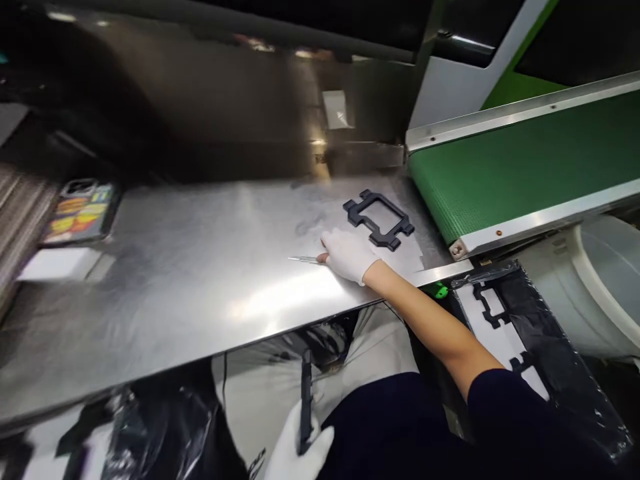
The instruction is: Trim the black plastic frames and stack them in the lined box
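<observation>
My right hand, gloved, grips a thin metal blade on the steel surface, beside a black plastic frame. My left hand clasps another black frame below. Trimming looks underway; next, the held frame needs bringing up to the blade.

Inspection finds no legible text, number or brand anywhere in view. The phone case at the left edge of the steel table carries a bright multicoloured print, but it is too blurred to tell whether any of it is lettering. Fragments of dark lettering show on a white bag at the bottom edge, beside the gloved left hand; these are cut off and cannot be read.
</observation>
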`<state>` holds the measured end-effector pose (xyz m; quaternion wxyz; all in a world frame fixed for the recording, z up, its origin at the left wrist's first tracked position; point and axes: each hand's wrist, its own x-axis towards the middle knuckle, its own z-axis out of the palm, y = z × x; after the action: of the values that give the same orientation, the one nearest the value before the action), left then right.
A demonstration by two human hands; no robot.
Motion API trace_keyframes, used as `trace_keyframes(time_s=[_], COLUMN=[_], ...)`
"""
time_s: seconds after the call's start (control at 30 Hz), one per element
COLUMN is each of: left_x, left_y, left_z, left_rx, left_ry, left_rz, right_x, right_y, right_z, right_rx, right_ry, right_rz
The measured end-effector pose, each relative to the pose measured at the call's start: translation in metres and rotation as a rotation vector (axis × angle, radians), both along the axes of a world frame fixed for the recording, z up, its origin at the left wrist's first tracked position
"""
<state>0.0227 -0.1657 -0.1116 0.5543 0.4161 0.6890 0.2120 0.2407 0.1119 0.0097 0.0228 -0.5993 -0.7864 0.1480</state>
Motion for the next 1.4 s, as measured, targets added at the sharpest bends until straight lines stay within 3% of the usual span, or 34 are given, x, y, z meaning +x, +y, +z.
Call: trace_keyframes(time_s=[0.1,0.27,0.47,0.57,0.7,0.77,0.9,1.07,1.23,1.4], left_x=[0.011,0.023,0.019,0.018,0.02,0.023,0.026,0.028,0.029,0.029], left_y=[-0.005,0.002,0.011,0.012,0.013,0.013,0.015,0.017,0.015,0.007], left_z=[-0.002,0.017,0.028,0.027,0.025,0.024,0.022,0.021,0.023,0.019], left_rx=[-0.051,-0.102,-0.12,-0.094,-0.084,-0.077,-0.077,-0.048,-0.012,-0.022], left_ry=[-0.064,-0.182,-0.242,-0.268,-0.263,-0.26,-0.281,-0.336,-0.323,-0.294], left_rz=[0.113,0.154,0.133,0.119,0.11,0.106,0.084,0.045,0.041,0.063], right_x=[-0.013,-0.022,-0.002,0.026,0.052,0.049,0.026,0.006,-0.011,-0.022], right_y=[-0.012,-0.04,-0.071,-0.099,-0.157,-0.187,-0.228,-0.241,-0.243,-0.243], right_z=[-0.012,-0.026,-0.017,-0.01,-0.01,-0.02,-0.055,-0.085,-0.092,-0.092], right_rx=[-0.044,-0.036,-0.16,-0.221,-0.578,-0.729,-0.835,-0.819,-0.746,-0.742], right_ry=[-0.035,-0.142,-0.165,0.034,0.506,0.631,0.635,0.644,0.417,0.376], right_rz=[0.027,-0.03,-0.108,-0.13,0.018,0.084,0.001,0.05,0.024,0.02])
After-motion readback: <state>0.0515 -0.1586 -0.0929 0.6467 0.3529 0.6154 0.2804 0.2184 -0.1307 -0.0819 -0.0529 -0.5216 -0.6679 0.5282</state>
